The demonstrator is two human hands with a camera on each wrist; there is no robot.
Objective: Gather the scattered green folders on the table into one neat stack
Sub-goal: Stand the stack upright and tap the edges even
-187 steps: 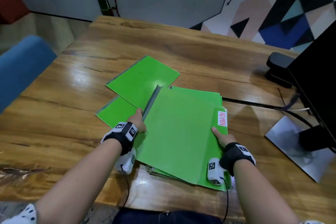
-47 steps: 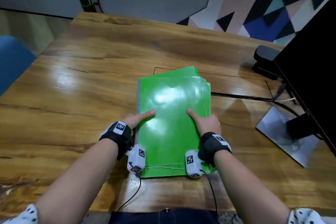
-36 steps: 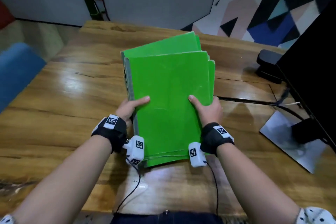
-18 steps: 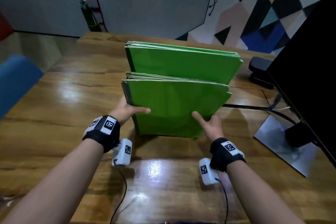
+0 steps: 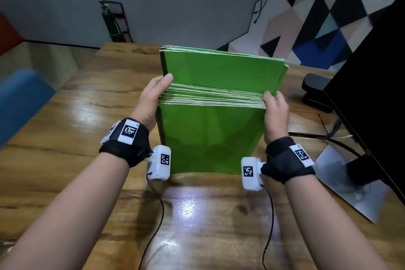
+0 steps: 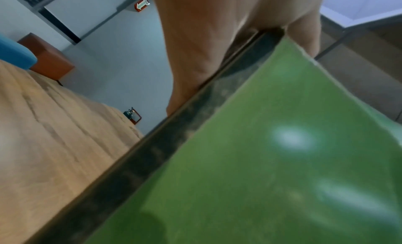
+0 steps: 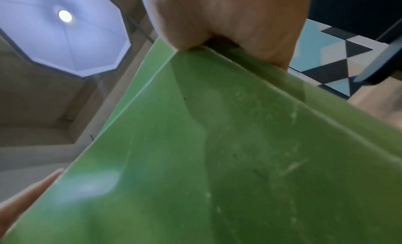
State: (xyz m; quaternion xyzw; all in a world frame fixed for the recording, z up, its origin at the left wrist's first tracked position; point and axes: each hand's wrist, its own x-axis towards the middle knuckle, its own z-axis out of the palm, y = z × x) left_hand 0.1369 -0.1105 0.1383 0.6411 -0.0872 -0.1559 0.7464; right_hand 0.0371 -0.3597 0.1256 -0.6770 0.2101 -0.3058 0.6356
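Observation:
The green folders (image 5: 210,138) stand upright on their bottom edge on the wooden table (image 5: 65,138), bunched into one pack, with a taller folder (image 5: 221,70) rising behind the nearer ones. My left hand (image 5: 153,98) grips the pack's left side, thumb on the near face and fingers behind. My right hand (image 5: 275,112) grips the right side the same way. In the left wrist view the folders (image 6: 272,161) show a dark spine under my left hand (image 6: 206,41). In the right wrist view my right hand (image 7: 228,18) pinches the folders' (image 7: 217,153) upper corner.
A black monitor (image 5: 372,98) on a metal base (image 5: 341,184) stands at the right, with cables (image 5: 311,136) running toward the folders. A black object (image 5: 315,92) sits beside it. A blue chair (image 5: 19,98) is at the left. Wrist camera cords (image 5: 157,215) trail off the near edge.
The folders went from lying flat under both hands to being lifted and stood upright on the table. In the last half second my hands slid up to the pack's sides and drew it closer.

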